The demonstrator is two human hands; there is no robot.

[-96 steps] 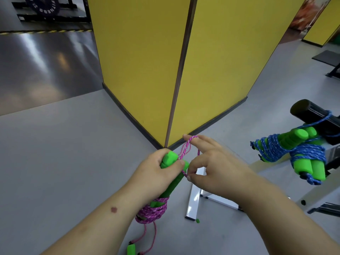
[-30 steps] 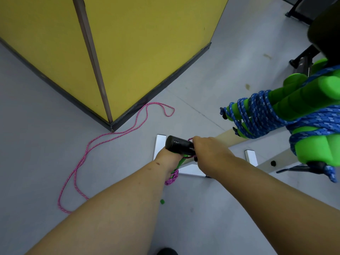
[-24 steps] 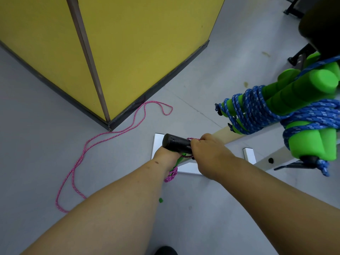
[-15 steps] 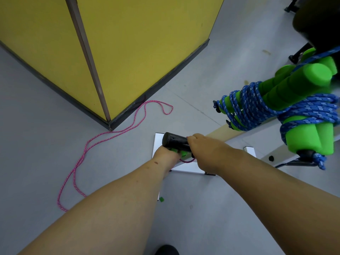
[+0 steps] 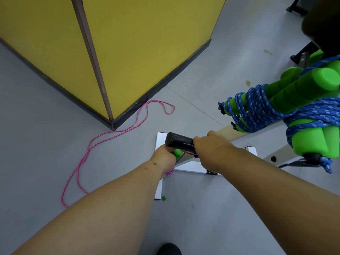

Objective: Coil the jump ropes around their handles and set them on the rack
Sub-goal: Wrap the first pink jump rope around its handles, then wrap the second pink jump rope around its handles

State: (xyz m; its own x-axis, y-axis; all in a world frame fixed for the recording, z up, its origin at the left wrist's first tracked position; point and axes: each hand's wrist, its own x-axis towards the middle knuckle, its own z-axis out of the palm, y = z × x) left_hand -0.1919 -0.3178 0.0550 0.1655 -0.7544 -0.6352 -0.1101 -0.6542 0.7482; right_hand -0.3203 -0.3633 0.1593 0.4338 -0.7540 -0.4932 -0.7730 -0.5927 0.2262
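Both hands now down at the rack's lower black peg, having dropped from chest height a few seconds back. Left hand grips the green handles of the pink jump rope under the peg; right hand pinches a pink strand against the peg's underside. Half a second ago the handle end barely showed; it now sits clearer beneath the peg. Most of the pink rope trails uncoiled across the floor toward the yellow partition's corner. Blue ropes hang coiled at the rack's upper right. Judgement: being hung too early, coiling unfinished
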